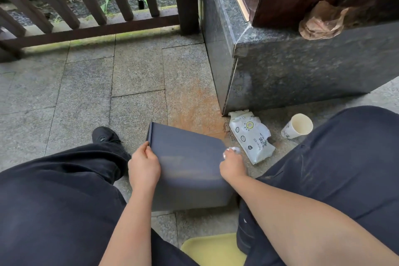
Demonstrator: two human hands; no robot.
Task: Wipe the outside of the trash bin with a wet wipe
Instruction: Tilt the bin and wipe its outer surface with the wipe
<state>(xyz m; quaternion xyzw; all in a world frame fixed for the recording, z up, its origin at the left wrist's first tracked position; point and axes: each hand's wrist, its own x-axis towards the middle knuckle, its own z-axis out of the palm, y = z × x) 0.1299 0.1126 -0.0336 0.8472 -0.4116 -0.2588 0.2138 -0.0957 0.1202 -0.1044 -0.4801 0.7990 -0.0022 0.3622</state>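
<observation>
A dark blue-grey trash bin (187, 162) lies on its side on the stone floor between my legs, its rim pointing away to the left. My left hand (144, 166) grips the bin's left edge near the rim. My right hand (232, 166) is at the bin's right side, its fingers curled round a crumpled white wet wipe (234, 149) that touches the bin's right edge.
A white pack of wet wipes (251, 138) lies right of the bin, with a paper cup (299, 125) tipped over beyond it. A granite plinth (302, 67) stands behind, a wooden railing (86, 6) at the back left. A yellow seat (213, 250) shows below.
</observation>
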